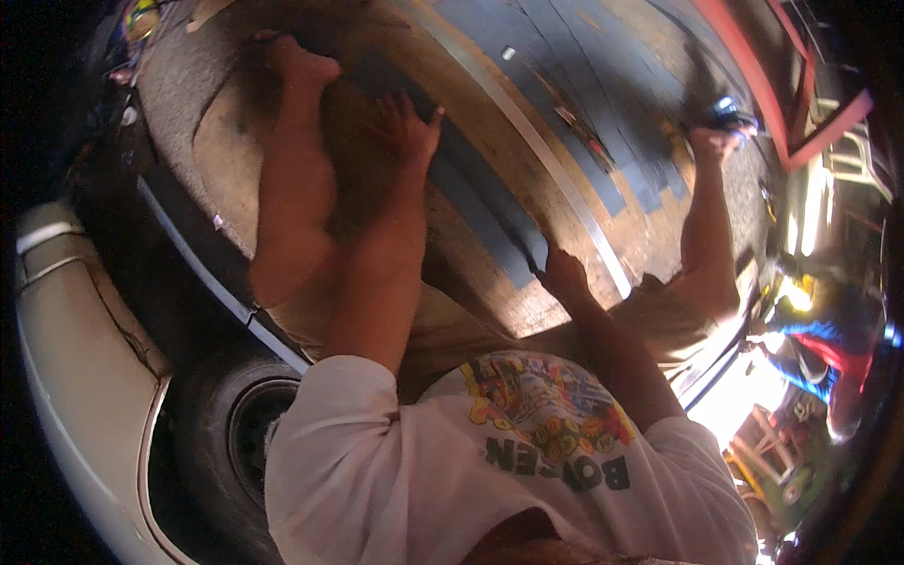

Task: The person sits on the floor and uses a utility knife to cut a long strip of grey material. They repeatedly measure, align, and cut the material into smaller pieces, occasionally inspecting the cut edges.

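Where the grey strip (pixel 480 193) ends nearest us, our right hand (pixel 567 278) curls, grip unclear. Our left hand (pixel 412 137) spreads open farther along.

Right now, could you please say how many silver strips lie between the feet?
1: the silver strip runs between the dark strip by the left hand and the larger dark sheet; others may be hidden.

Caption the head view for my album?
Left hand and right hand at a grey strip, near a metal bar.
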Motion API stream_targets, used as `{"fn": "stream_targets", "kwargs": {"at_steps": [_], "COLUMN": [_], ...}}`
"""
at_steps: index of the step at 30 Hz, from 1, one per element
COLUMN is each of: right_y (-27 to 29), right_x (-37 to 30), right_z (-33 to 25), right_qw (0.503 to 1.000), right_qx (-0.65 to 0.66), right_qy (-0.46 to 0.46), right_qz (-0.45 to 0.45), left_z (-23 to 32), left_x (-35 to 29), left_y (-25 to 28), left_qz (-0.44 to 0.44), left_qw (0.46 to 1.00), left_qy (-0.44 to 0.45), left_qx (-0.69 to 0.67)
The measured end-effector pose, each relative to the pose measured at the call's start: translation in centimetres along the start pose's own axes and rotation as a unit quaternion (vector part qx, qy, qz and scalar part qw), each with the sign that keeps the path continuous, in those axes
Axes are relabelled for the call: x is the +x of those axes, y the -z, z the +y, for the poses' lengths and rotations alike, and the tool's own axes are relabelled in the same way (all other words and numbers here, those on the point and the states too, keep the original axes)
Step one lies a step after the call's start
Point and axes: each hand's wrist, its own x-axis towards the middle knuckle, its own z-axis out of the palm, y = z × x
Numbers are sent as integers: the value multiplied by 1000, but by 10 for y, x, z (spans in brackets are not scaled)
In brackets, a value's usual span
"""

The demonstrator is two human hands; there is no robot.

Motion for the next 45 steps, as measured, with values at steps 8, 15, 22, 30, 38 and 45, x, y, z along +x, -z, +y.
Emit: {"fn": "stream_targets", "kwargs": {"at_steps": [8, 15, 22, 30, 38, 45], "right_y": [-2, 2, 8, 6, -4, -5], "right_x": [3, 1, 1, 1, -1, -2], "right_z": [5, 3, 0, 2, 9, 12], "right_qw": [1000, 1000, 999, 999, 1000, 998], "right_qx": [8, 12, 14, 26, 5, 24], "right_qy": [24, 8, -18, -16, 28, 35], "right_qz": [-17, -15, -42, -39, 12, 40], "left_z": [7, 0, -1, -1, -3, -1], "left_x": [-6, -5, -7, -8, -7, 0], "left_y": [2, -12, -14, -14, -18, -30], "left_qz": [-28, 6, 13, 29, 38, 31], "left_qw": [999, 999, 999, 999, 999, 999], "left_qy": [-1, 1, -10, -19, -20, -8], "left_qx": [39, 38, 33, 21, 1, -16]}}
